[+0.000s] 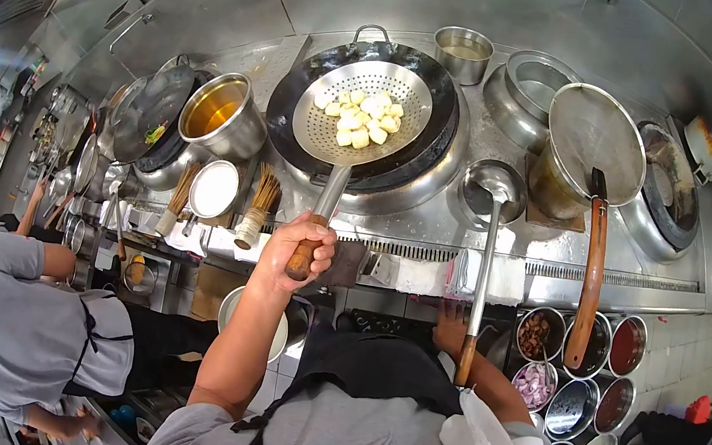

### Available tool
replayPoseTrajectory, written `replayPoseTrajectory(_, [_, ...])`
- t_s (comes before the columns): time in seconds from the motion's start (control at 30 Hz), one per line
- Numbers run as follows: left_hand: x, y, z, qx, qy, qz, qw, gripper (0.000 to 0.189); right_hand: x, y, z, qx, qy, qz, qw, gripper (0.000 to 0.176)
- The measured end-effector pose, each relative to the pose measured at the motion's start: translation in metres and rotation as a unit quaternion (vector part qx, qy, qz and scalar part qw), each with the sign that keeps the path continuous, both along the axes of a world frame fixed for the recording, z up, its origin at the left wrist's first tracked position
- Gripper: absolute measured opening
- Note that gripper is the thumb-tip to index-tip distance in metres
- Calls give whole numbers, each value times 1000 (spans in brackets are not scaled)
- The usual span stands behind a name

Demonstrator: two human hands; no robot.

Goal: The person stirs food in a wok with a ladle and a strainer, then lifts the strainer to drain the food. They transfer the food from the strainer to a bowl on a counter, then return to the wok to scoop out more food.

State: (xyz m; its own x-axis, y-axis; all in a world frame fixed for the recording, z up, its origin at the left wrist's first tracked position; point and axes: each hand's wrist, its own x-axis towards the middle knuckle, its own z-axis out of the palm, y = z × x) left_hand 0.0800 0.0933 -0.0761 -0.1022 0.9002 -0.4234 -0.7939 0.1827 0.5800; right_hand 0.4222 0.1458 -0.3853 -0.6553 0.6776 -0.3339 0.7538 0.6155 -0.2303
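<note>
My left hand is closed around the wooden handle of a perforated skimmer. Pale yellow chunks sit in the skimmer's bowl, which is over a black wok on the burner. Lower down, my right hand is at the front edge of the stove, below a folded white cloth. Its fingers look stretched out, with nothing seen in them. Close by that hand, a long-handled ladle rests with its wooden end toward me and its bowl in a small metal pot.
Left of the wok are a pot of amber liquid, bamboo brushes and a white-filled container. At right, a mesh strainer lies over a pot. Ingredient tins stand lower right. A co-worker is at left.
</note>
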Motion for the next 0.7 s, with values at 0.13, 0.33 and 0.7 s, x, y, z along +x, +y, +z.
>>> replayPoseTrajectory(0.13, [3,-1,7,-1,-20,3,1000,37,-7,0,-14,-48,-60,-50,996,80])
replayPoseTrajectory(0.33, [9,-1,11,4,-27,-3,1000,39,-2,-1,-6,-26,-34,11,999,76])
replayPoseTrajectory(0.7, [12,-1,10,-7,-42,-17,999,25,-9,12,-24,-312,113,-298,895,69])
